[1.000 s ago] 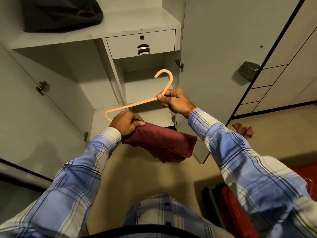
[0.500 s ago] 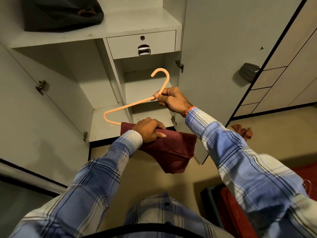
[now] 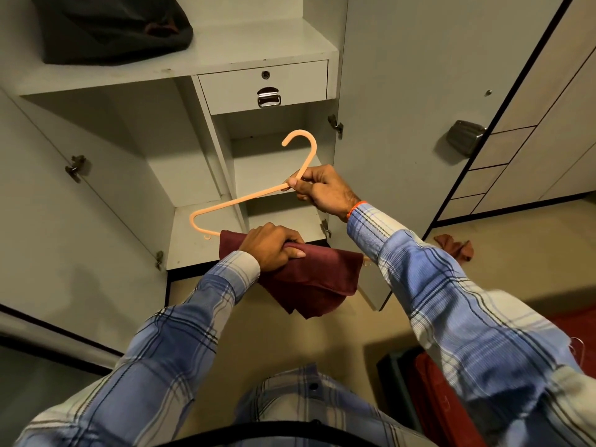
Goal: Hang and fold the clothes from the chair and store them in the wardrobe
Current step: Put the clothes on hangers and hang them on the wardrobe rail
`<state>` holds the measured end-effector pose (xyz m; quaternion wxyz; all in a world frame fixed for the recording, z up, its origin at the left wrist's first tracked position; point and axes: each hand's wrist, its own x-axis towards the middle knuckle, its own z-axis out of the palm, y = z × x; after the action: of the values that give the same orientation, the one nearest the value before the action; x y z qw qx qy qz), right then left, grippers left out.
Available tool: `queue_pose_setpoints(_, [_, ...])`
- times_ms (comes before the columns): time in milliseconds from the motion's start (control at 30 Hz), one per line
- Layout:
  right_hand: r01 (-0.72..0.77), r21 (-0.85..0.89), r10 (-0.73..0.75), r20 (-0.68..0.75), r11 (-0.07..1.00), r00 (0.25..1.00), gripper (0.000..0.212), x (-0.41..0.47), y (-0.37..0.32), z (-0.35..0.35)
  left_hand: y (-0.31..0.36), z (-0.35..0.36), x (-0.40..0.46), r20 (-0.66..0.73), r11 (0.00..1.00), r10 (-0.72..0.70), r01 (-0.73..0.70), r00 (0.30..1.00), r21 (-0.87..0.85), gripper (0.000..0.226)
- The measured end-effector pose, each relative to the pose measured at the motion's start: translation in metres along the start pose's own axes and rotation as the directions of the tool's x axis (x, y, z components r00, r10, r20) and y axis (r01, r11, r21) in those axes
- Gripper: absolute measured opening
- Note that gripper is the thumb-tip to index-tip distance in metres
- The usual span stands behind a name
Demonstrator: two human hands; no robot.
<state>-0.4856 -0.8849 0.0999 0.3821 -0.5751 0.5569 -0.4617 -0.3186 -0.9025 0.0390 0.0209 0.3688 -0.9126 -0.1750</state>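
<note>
2 hands grip: right hand (image 3: 324,191) hanger (image 3: 246,198), left hand (image 3: 272,245) cloth (image 3: 317,282) (draped over its bar).

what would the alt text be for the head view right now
A person's right hand grips the neck of a peach plastic hanger while the left hand holds a folded maroon cloth draped over its bottom bar, in front of an open grey wardrobe. A closed drawer sits above bare shelves, and a dark bag lies on the top shelf.

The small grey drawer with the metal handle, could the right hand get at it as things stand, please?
Probably not right now: the right hand grips the orange plastic hanger at its neck. The small grey drawer sits above it with open space between, so the path looks free once the hand is emptied.
</note>
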Motion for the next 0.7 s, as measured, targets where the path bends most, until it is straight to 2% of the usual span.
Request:
queue_pose_setpoints(133, [0.007, -0.011, -0.007, 0.029, 1.0, 1.0, 0.019, 0.005, 0.003, 0.003, 0.003, -0.003, -0.001, 0.002, 0.999, -0.026, 0.026, 1.0, -0.03, 0.032])
queue_pose_setpoints(200, [0.002, -0.018, -0.002, 0.022, 1.0, 1.0, 0.018, 0.008, 0.004, 0.003, 0.008, -0.008, -0.004, -0.144, 0.995, -0.017, 0.004, 0.989, -0.096, 0.034])
queue_pose_setpoints(233, [0.002, -0.021, -0.002, 0.016, 1.0, 1.0, 0.018, 0.009, 0.004, 0.003, 0.009, -0.01, -0.006, -0.292, 0.992, 0.006, -0.043, 0.956, -0.12, 0.031])
queue_pose_setpoints(267, [0.001, -0.016, 0.0, 0.012, 1.0, 1.0, 0.018, 0.01, 0.004, 0.003, 0.009, -0.013, -0.008, -0.467, 0.989, 0.031, -0.094, 0.883, -0.112, 0.027])
queue_pose_setpoints(333, [-0.01, -0.007, 0.01, 0.007, 1.0, 1.0, 0.018, 0.013, 0.004, 0.003, 0.006, -0.022, -0.011, -0.738, 0.994, 0.038, -0.101, 0.674, -0.042, 0.021])
queue_pose_setpoints(367, [-0.013, -0.01, 0.013, 0.01, 1.0, 1.0, 0.018, 0.014, 0.004, 0.003, 0.002, -0.028, -0.011, -0.797, 0.998, 0.021, -0.058, 0.604, -0.018, 0.021])
queue_pose_setpoints(400, [-0.012, -0.017, 0.012, 0.014, 1.0, 1.0, 0.019, 0.015, 0.003, 0.003, -0.002, -0.034, -0.01, -0.814, 1.0, -0.001, -0.012, 0.58, -0.011, 0.023])
queue_pose_setpoints(433, [-0.009, -0.027, 0.01, 0.023, 1.0, 1.0, 0.019, 0.018, 0.002, 0.005, -0.007, -0.042, -0.009, -0.802, 1.0, -0.022, 0.024, 0.597, -0.009, 0.027])
queue_pose_setpoints(500, [-0.007, -0.038, 0.008, 0.03, 0.999, 1.0, 0.02, 0.02, 0.0, 0.004, -0.015, -0.055, -0.005, -0.695, 0.998, -0.06, 0.052, 0.716, -0.033, 0.031])
queue_pose_setpoints(567, [0.013, -0.046, -0.011, 0.046, 0.999, 0.999, 0.02, 0.025, -0.007, 0.007, -0.024, -0.068, 0.0, -0.575, 0.994, -0.106, 0.086, 0.811, -0.062, 0.025])
queue_pose_setpoints(633, [0.038, -0.025, -0.036, 0.072, 0.999, 0.997, 0.02, 0.03, -0.015, 0.01, -0.03, -0.079, 0.004, -0.496, 0.988, -0.151, 0.111, 0.855, -0.11, 0.021])
queue_pose_setpoints(700, [0.052, -0.018, -0.05, 0.088, 0.998, 0.995, 0.019, 0.036, -0.025, 0.012, -0.036, -0.09, 0.005, -0.476, 0.976, -0.185, 0.104, 0.86, -0.192, 0.022])
